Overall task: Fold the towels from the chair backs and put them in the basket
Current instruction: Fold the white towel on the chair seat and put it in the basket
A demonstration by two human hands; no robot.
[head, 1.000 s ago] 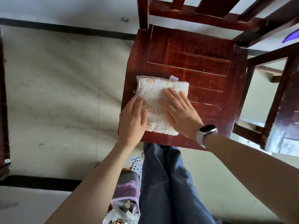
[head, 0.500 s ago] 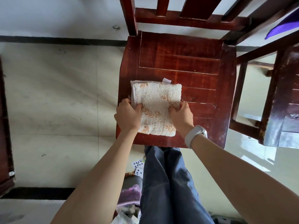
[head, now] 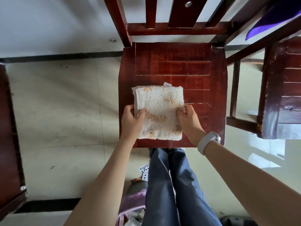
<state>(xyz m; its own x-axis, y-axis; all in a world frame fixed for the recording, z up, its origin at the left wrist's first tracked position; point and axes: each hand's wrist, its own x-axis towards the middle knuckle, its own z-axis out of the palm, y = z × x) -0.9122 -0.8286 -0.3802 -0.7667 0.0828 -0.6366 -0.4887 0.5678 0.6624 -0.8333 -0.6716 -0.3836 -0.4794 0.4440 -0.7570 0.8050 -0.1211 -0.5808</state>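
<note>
A folded white towel with orange flecks [head: 160, 110] lies on the front half of a dark red wooden chair seat [head: 179, 66]. My left hand [head: 132, 121] pinches the towel's left edge, where several stacked layers show. My right hand [head: 189, 121], with a white wristband, pinches its right edge. A purple towel [head: 268, 23] hangs at the top right over another chair's back. A purple-rimmed basket [head: 130, 207] shows at the bottom, partly hidden behind my legs.
A second dark red chair [head: 283, 88] stands close on the right. Dark wooden furniture [head: 9, 144] lines the left edge. Playing cards [head: 144, 168] lie on the tiled floor by my legs, which stand against the chair's front edge.
My hands went from lying flat on the towel to gripping its left and right edges. The view has tilted up, showing more of the chair back.
</note>
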